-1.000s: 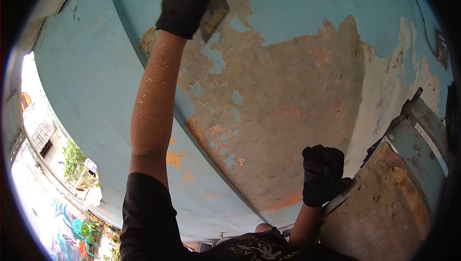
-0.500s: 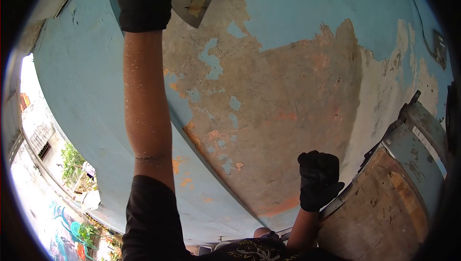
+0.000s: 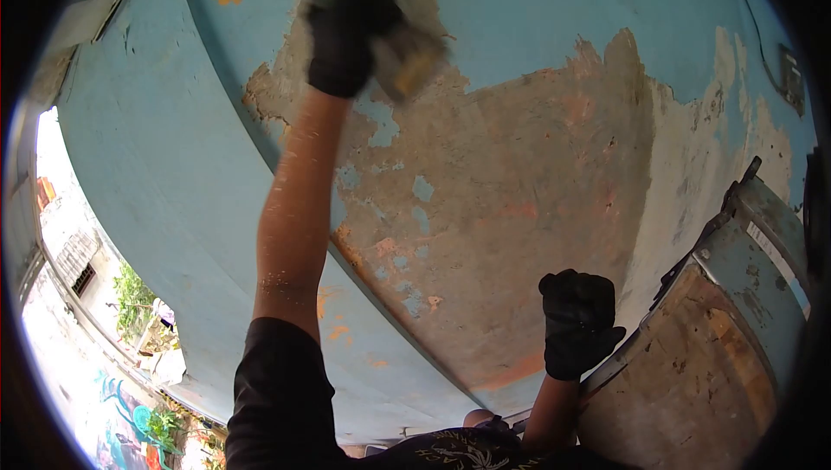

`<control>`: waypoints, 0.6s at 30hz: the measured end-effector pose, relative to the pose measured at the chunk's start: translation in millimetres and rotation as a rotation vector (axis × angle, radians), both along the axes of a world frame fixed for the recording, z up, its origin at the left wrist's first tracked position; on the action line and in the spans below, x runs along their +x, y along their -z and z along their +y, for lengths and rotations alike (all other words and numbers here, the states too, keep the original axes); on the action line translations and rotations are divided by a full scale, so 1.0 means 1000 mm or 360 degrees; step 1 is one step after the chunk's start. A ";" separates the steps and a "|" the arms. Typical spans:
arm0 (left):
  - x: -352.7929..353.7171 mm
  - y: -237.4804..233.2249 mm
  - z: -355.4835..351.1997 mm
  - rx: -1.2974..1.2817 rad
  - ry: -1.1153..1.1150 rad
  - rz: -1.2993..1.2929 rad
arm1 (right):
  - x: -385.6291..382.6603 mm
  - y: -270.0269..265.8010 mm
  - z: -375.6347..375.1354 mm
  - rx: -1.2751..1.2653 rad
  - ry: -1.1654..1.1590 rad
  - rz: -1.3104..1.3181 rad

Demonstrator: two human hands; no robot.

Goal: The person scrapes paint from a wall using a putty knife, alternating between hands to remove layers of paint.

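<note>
My left hand (image 3: 346, 28), in a black glove, is raised high against the wall and closed round a scraper. The scraper's wide blade (image 3: 414, 61) is smeared by motion and overlaps the bare patch in this view; a yellowish mark shows on it. A bit of green shows at the far side of that glove. Pale flecks dot my left forearm. Lower down, my right hand (image 3: 578, 323), also gloved in black, is a fist with the thumb out to the side, and nothing shows in it. Behind both hands is a wall (image 3: 519, 176) with a large bare grey-brown area amid blue paint.
At the right stands a worn metal frame with a brown panel (image 3: 684, 366), close to my right hand. A wall box (image 3: 791, 80) with a cable is at the upper right. A ledge edge (image 3: 381, 318) runs diagonally down the wall. Outdoor plants (image 3: 130, 297) show at left.
My left hand has moved right and down with the scraper, uncovering an orange spot and the patch's left edge. My right hand has stayed nearly in place, still closed.
</note>
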State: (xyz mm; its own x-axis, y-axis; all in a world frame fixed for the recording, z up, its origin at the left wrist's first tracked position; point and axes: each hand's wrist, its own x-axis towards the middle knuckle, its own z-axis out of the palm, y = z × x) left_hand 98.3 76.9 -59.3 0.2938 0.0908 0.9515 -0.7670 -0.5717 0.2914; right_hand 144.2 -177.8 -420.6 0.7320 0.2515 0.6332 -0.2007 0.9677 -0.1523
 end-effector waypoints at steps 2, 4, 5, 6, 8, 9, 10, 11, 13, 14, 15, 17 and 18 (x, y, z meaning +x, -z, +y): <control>0.004 0.030 -0.019 0.0081 -0.0202 0.0276 | 0.001 -0.003 0.002 0.0025 0.0037 -0.0062; 0.001 0.022 -0.033 0.0370 -0.0303 0.0088 | 0.000 -0.002 0.003 -0.0013 0.0059 -0.0066; -0.003 0.012 -0.037 0.0451 -0.0265 -0.0098 | -0.001 -0.001 0.003 -0.0062 0.0073 -0.0049; -0.022 -0.013 -0.040 0.0974 -0.0771 -0.0157 | -0.001 -0.001 0.003 -0.0072 0.0082 -0.0048; -0.042 -0.050 -0.016 0.0586 0.0319 0.0178 | -0.001 -0.001 0.004 -0.0028 0.0066 -0.0032; -0.045 -0.055 -0.012 0.0606 0.0450 0.0247 | 0.003 0.003 0.006 -0.0031 0.0062 -0.0024; -0.028 -0.035 -0.010 0.0328 0.0243 0.0180 | 0.007 0.011 0.009 -0.0047 0.0109 -0.0047; -0.003 -0.001 -0.012 0.0045 0.0030 0.0110 | 0.007 0.017 0.009 -0.0071 0.0152 -0.0072; 0.016 0.040 -0.017 0.0104 -0.0162 0.0217 | 0.008 0.016 0.012 -0.0017 0.0154 -0.0122; 0.011 0.040 -0.035 0.0200 -0.0231 0.0232 | 0.009 0.015 0.013 0.0033 0.0162 -0.0184; 0.006 0.040 -0.052 0.0290 -0.0294 0.0249 | 0.008 0.013 0.012 0.0034 0.0165 -0.0186; 0.003 -0.005 -0.018 0.0876 -0.0593 -0.0182 | 0.005 0.009 0.008 -0.0077 0.0231 -0.0172; -0.012 -0.034 -0.010 0.0540 0.0101 0.0067 | 0.006 0.009 0.007 -0.0083 0.0246 -0.0168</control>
